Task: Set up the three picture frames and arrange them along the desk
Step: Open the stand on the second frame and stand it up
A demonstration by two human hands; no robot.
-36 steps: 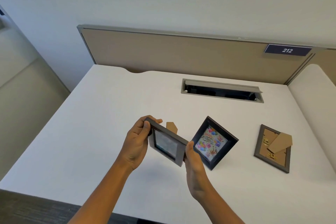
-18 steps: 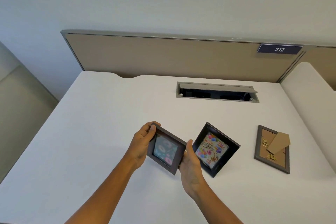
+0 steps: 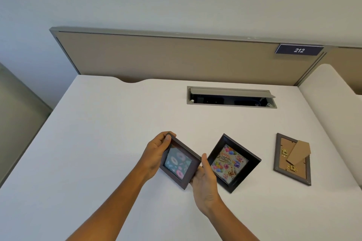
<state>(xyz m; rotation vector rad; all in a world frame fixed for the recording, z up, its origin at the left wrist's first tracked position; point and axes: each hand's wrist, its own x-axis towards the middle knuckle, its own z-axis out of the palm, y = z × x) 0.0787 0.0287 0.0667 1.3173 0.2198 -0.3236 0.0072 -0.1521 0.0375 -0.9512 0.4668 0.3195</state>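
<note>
A: Plain wall, tan partition [image 3: 176,58] with a "212" sign [image 3: 299,50], and a white desk [image 3: 98,133] with an open cable hatch [image 3: 231,97] at the back. How far has the setup got?

B: About a third, I'd judge. The black birthday frame [image 3: 233,162] is propped on its stand mid-desk, though turned corner-on rather than square.

A: And the flat one on the right?

B: The grey frame [image 3: 292,159] lies face down, cardboard stand [image 3: 298,152] lifted off its back, not yet stood up. That one is left to do.

A: The hands?

B: Both grasp the doughnut frame [image 3: 179,162], just left of the birthday frame: left hand [image 3: 156,152] pinching its top-left corner, right hand [image 3: 205,180] cupping its lower-right edge. Whether it touches the desk I cannot tell. It needs standing, then all three need lining up
</note>
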